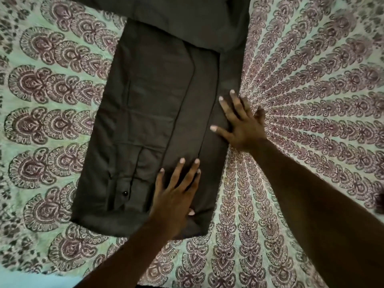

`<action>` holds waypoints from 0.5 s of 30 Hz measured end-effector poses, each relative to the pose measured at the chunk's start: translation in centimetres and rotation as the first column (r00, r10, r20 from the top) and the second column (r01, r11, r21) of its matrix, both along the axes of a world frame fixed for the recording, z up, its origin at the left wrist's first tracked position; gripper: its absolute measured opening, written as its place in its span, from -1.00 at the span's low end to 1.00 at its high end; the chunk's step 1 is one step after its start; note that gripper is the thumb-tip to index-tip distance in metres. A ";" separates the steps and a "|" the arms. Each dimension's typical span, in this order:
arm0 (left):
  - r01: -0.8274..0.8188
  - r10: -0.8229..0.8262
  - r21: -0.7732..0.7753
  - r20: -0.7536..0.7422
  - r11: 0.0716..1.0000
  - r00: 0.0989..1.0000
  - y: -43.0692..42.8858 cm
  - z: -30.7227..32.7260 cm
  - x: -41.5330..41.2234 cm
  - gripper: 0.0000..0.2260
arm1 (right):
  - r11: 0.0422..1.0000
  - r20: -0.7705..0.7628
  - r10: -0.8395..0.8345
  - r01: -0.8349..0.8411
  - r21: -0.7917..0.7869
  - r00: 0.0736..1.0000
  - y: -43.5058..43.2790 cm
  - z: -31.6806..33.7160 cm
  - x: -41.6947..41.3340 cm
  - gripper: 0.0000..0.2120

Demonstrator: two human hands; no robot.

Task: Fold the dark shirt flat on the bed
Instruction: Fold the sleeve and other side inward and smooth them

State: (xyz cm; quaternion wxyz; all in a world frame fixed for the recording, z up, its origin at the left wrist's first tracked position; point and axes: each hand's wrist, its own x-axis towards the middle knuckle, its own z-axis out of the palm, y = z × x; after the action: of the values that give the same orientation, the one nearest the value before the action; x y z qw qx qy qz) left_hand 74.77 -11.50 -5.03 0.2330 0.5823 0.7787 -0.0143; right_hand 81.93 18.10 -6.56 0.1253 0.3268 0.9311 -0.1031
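Dark shirt (149,113) lies as a long folded panel mid-bedspread (311,100) (one button (125,193) shows). Your left hand (176,196) presses flat, fingers spread, near its lower end; your right hand (241,123) lies splayed on its right edge.

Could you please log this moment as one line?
left hand flat on dark shirt near end | right hand flat on right edge | bedspread beneath

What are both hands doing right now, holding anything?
Left hand: open, flat on the shirt near its lower edge, holding nothing.
Right hand: open, fingers spread, pressing the shirt's right edge, holding nothing.
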 end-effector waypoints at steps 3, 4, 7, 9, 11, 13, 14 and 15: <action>0.013 -0.012 -0.049 0.016 0.999 1.000 0.5 0.0 0.0 0.17 | 0.997 0.013 -0.075 0.075 0.014 0.997 1.7 -0.4 -1.6 -0.20; -0.002 0.003 -0.064 0.022 0.998 1.000 0.6 0.1 0.0 0.19 | 0.997 0.004 -0.077 0.077 0.033 0.997 1.4 -0.3 -1.7 -0.20; -0.038 0.041 -0.093 0.022 0.995 0.999 0.9 0.5 0.2 0.23 | 0.995 -0.094 -0.004 0.013 0.098 0.996 -1.7 0.3 0.0 -0.21; -0.046 0.048 -0.090 0.013 0.995 0.999 1.0 0.7 0.2 0.25 | 0.986 -0.108 0.159 -0.152 0.070 0.981 -4.8 0.3 2.4 -0.21; -0.043 0.042 -0.082 -0.005 0.996 0.999 1.1 0.7 0.3 0.25 | 0.949 -0.069 0.314 -0.313 0.029 0.947 -6.7 -0.2 4.4 -0.20; -0.049 0.047 -0.084 -0.024 0.995 0.999 1.1 0.8 0.5 0.26 | 0.925 -0.039 0.377 -0.374 0.060 0.926 -5.8 -0.7 5.2 -0.21; -0.055 0.053 -0.083 -0.032 0.995 0.998 1.1 0.9 0.6 0.27 | 0.921 -0.033 0.383 -0.379 0.090 0.923 -4.5 -0.9 5.0 -0.21; -0.062 0.059 -0.080 -0.039 0.995 0.998 1.1 0.9 0.8 0.27 | 0.924 -0.035 0.371 -0.365 0.113 0.928 -2.9 -1.0 4.5 -0.21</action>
State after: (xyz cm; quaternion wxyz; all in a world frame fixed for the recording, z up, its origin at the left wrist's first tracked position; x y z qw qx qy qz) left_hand 75.58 -10.40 -4.12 0.2427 0.5482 0.7988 -0.0495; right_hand 86.43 15.18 -7.54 0.0990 0.1493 0.9831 -0.0378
